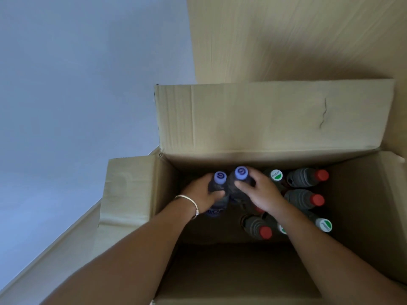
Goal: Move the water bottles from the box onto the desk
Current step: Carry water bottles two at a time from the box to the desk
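From the head view, two purple-capped bottles are being gripped inside the cardboard box [275, 119], the left hand [203, 192] curled round the left bottle [218, 188] and the right hand [258, 192] round the right bottle [239, 183], both held high up near the necks. A slip could easily happen on the lift, since each bottle is held one-handed and could get snagged on the box wall or knocked into the other. The remaining bottles [306, 198] are sat just right of the right hand, and the wooden tabletop [286, 36] is seen beyond both hands.
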